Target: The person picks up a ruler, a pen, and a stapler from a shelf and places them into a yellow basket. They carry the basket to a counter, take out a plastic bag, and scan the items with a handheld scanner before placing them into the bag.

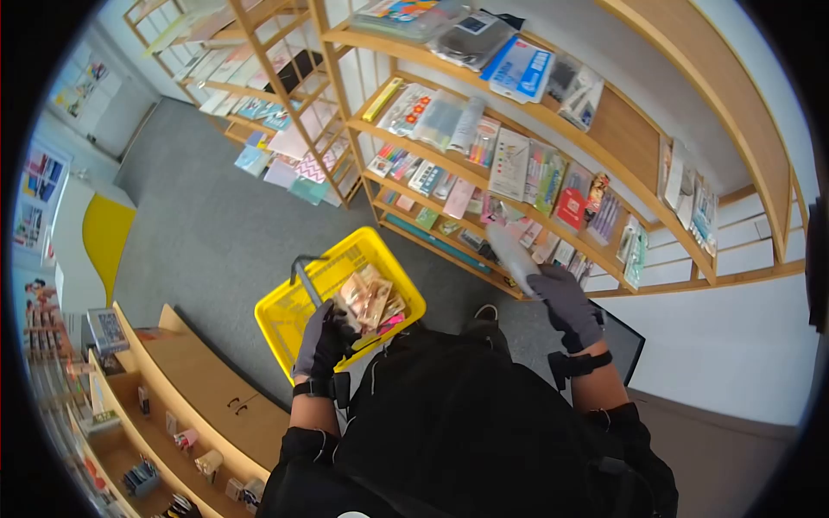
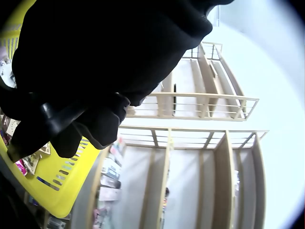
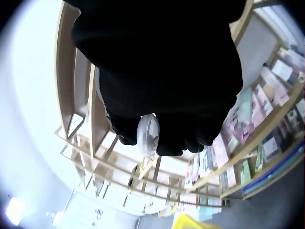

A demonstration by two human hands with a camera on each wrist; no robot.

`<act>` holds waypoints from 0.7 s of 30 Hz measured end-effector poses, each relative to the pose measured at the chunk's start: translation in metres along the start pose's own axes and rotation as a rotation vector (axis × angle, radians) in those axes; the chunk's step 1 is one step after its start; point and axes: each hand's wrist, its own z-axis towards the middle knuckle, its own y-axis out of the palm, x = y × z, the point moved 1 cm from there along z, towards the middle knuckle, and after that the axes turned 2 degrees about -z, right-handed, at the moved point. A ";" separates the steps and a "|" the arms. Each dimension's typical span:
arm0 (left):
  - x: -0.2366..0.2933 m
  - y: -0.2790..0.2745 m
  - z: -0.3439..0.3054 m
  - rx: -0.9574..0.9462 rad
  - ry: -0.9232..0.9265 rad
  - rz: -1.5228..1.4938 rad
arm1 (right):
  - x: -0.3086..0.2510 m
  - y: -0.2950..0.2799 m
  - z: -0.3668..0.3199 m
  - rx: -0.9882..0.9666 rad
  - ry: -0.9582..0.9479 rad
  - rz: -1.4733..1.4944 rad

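In the head view the gloved left hand (image 1: pixel 326 339) grips the dark handle (image 1: pixel 304 281) of a yellow basket (image 1: pixel 275 318), which holds several small packets (image 1: pixel 373 298). The left wrist view shows that hand (image 2: pixel 90 71) with curled fingers beside the yellow basket wall (image 2: pixel 66 186). Out to the right, the gloved right hand (image 1: pixel 566 304) holds a long, pale translucent item (image 1: pixel 511 257) in front of the lower shelves. In the right wrist view the item's rounded end (image 3: pixel 148 136) sticks out between the fingers of the right hand (image 3: pixel 167 86).
A wooden shelf unit (image 1: pixel 639 164) with packaged stationery curves along the front and right. Another rack (image 1: pixel 250 86) stands at the back left. A low wooden cabinet (image 1: pixel 207 371) with small goods is at the lower left. Grey floor (image 1: pixel 190 198) lies between them.
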 end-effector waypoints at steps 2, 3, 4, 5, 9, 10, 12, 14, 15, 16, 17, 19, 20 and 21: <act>0.010 0.024 -0.022 -0.064 0.009 0.056 | -0.042 0.052 -0.002 -0.085 -0.103 -0.464; 0.016 0.037 -0.034 -0.095 0.013 0.085 | -0.051 0.072 0.001 -0.126 -0.160 -0.696; 0.022 0.051 -0.047 -0.085 0.021 0.077 | -0.053 0.087 0.008 -0.140 -0.165 -0.700; 0.029 0.068 -0.057 -0.095 0.024 0.106 | -0.053 0.099 0.014 -0.218 -0.379 -0.810; 0.049 0.113 -0.094 -0.102 0.034 0.209 | -0.062 0.153 0.030 -0.413 -0.799 -0.962; 0.052 0.120 -0.101 -0.091 0.037 0.258 | -0.060 0.165 0.034 -0.416 -0.801 -0.964; 0.056 0.134 -0.110 -0.098 0.037 0.311 | -0.055 0.184 0.043 -0.372 -0.827 -1.242; 0.058 0.151 -0.114 -0.122 0.054 0.381 | -0.058 0.204 0.047 -0.398 -0.669 -1.408; 0.058 0.160 -0.115 -0.134 0.064 0.415 | -0.059 0.210 0.050 -0.441 -0.506 -1.557; 0.058 0.165 -0.119 -0.152 0.061 0.420 | -0.044 0.215 0.058 -0.473 -0.582 -1.600; 0.060 0.168 -0.121 -0.138 0.059 0.430 | -0.033 0.217 0.062 -0.493 -0.651 -1.640; 0.063 0.168 -0.120 -0.109 0.056 0.449 | -0.020 0.217 0.068 -0.655 -0.647 -1.730; 0.062 0.165 -0.119 -0.121 0.056 0.456 | -0.014 0.222 0.067 -0.641 -0.640 -1.730; 0.061 0.160 -0.116 -0.106 0.056 0.440 | -0.006 0.229 0.066 -0.620 -0.629 -1.722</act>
